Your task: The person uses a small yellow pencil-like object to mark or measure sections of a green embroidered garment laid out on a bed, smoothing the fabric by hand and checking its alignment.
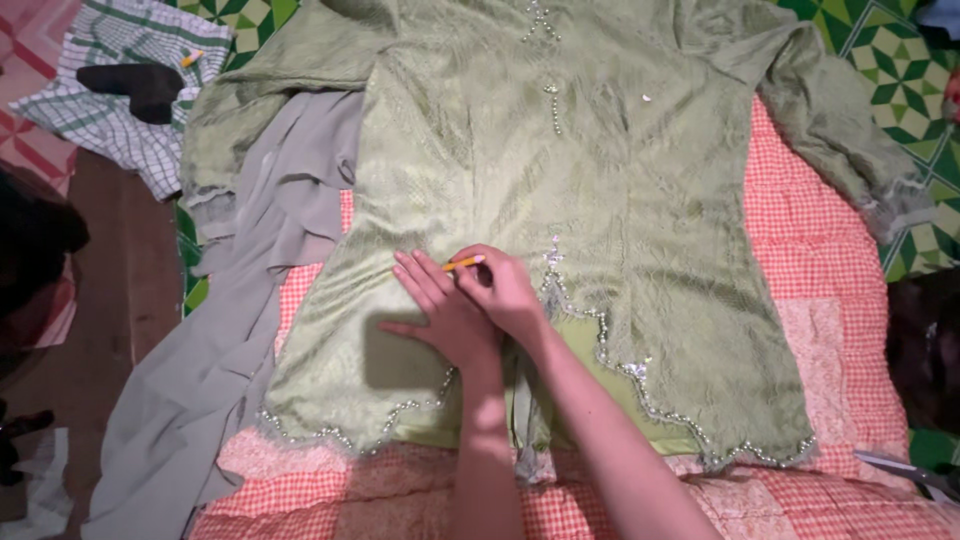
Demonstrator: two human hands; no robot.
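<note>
A green patterned tunic (600, 180) with beaded trim lies spread flat on an orange checked quilt (820, 250). My left hand (440, 310) rests flat on the tunic's front panel, fingers apart. My right hand (505, 290) lies beside and partly over it, fingers closed on a short yellow pencil (462, 264) whose tip touches the fabric near the front slit.
Grey cloth (220, 330) trails off the quilt's left side. A green-and-white checked cloth (110, 110) with a dark object (135, 85) on it lies at the upper left. Scissor blades (915, 470) show at the lower right edge. A green patterned mat (905, 70) lies beyond.
</note>
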